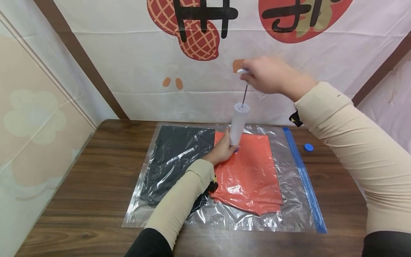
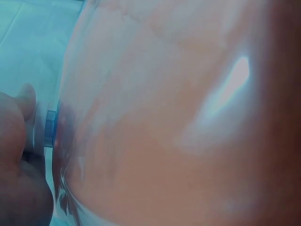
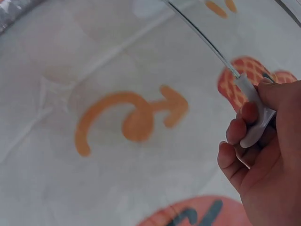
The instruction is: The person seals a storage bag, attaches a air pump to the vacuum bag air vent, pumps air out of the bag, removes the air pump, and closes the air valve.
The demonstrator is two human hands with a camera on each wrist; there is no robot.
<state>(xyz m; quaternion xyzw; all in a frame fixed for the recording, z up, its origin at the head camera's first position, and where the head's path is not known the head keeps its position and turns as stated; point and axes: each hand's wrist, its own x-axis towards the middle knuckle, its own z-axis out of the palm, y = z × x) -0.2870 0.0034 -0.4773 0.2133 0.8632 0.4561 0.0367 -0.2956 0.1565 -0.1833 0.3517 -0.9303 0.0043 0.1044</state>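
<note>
A translucent white hand pump [image 1: 239, 123] stands nearly upright on a clear vacuum storage bag [image 1: 205, 223]. Its lower barrel is gripped by my left hand [image 1: 224, 148], close to a blue valve [image 2: 51, 128] on the bag. My right hand [image 1: 264, 75] is raised above, fingers curled round the white pump handle [image 3: 256, 113]. The thin metal rod [image 1: 245, 95] is drawn well out of the barrel. Inside the bag lie a folded dark cloth [image 1: 173, 153] on the left and a folded orange-red cloth [image 1: 250, 178] on the right, under wrinkled film.
A blue zip strip [image 1: 305, 180] runs along the bag's right edge. Beyond it, a small round blue cap [image 1: 308, 147] lies on the brown wooden table [image 1: 80, 200]. A printed white cloth [image 1: 135, 64] hangs behind the table.
</note>
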